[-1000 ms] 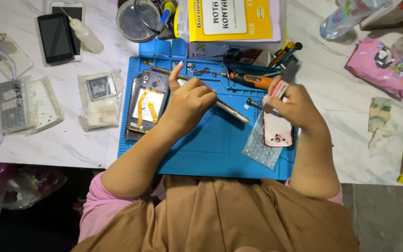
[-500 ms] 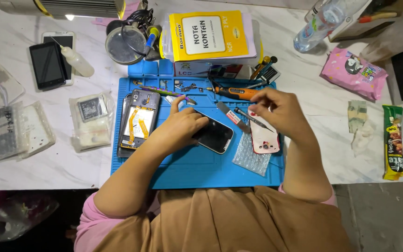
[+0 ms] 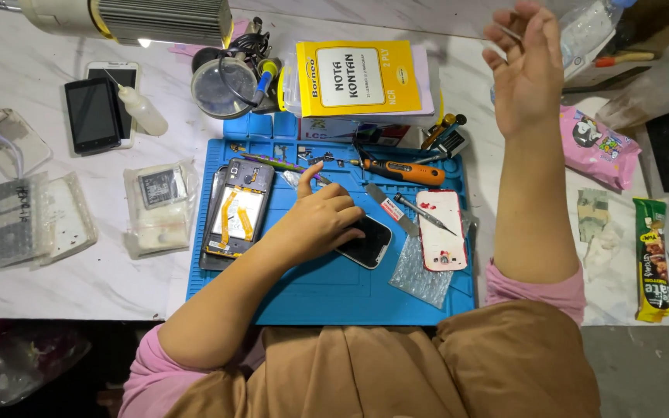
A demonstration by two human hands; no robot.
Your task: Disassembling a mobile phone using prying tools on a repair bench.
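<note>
From the head view, our left hand presses flat on a dark phone lying on the blue mat; our right hand is lifted well above the table, fingers loosely spread, pinching something thin we cannot identify; it could drop among the small screws. A yellow rectangular pad sits behind the mat; a pink packet and a green wrapper lie to the right.
</note>
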